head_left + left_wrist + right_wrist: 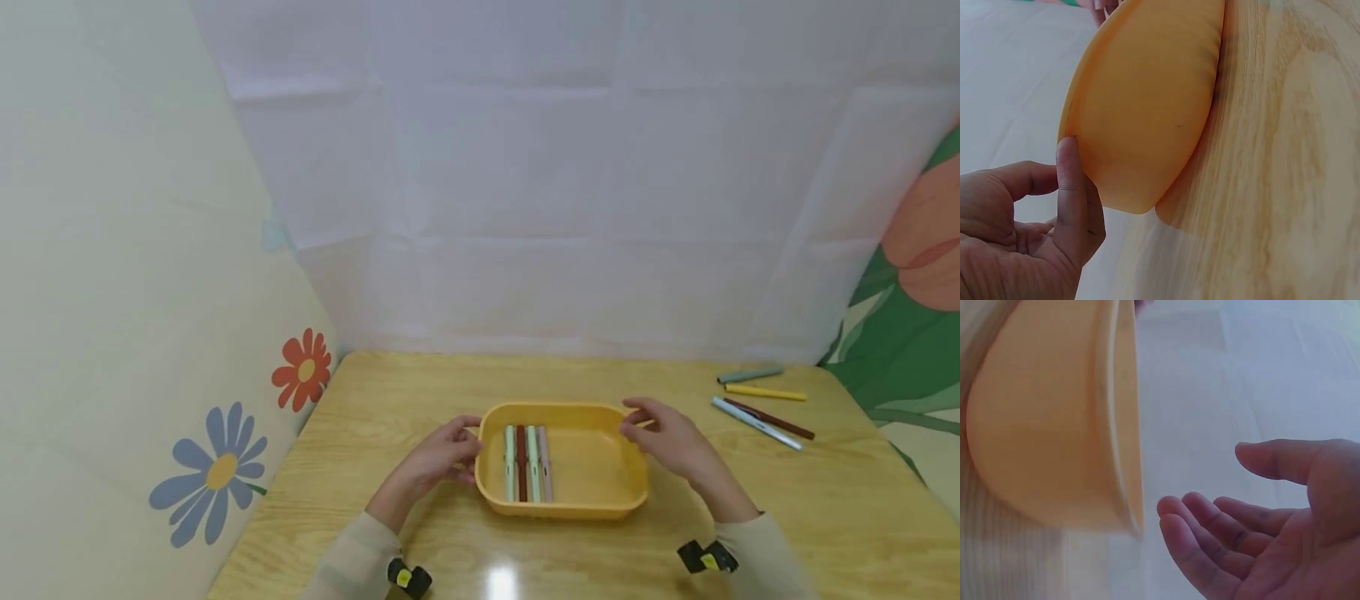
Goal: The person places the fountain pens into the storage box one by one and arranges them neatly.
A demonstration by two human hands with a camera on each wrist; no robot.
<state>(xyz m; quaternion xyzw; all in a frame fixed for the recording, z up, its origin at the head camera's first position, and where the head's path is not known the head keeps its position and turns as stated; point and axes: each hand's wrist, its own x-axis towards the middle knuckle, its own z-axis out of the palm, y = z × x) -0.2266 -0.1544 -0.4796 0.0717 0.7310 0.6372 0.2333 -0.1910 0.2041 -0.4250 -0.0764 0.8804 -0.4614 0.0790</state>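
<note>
A shallow yellow plastic tray [596, 458] sits on the wooden table. Side by side in its left half lie capped pens: a mint-green pen [510, 462], a dark red pen [522, 462], another mint-green pen [534, 462] and a pale mauve pen [545, 464]. My left hand [444, 454] pinches the tray's left rim, one finger [1070, 175] against the outer wall. My right hand [667, 437] hovers by the tray's right far corner. Its fingers are loosely bent, and the right wrist view shows a gap between the fingertips [1175, 531] and the tray wall [1035, 419].
At the table's right lie a grey-green pen [750, 375], a yellow pen [765, 392], a dark red pen [780, 423] and a light blue pen [757, 423]. A white cloth [510, 208] hangs behind the table. Flower-patterned panels [217, 471] flank it.
</note>
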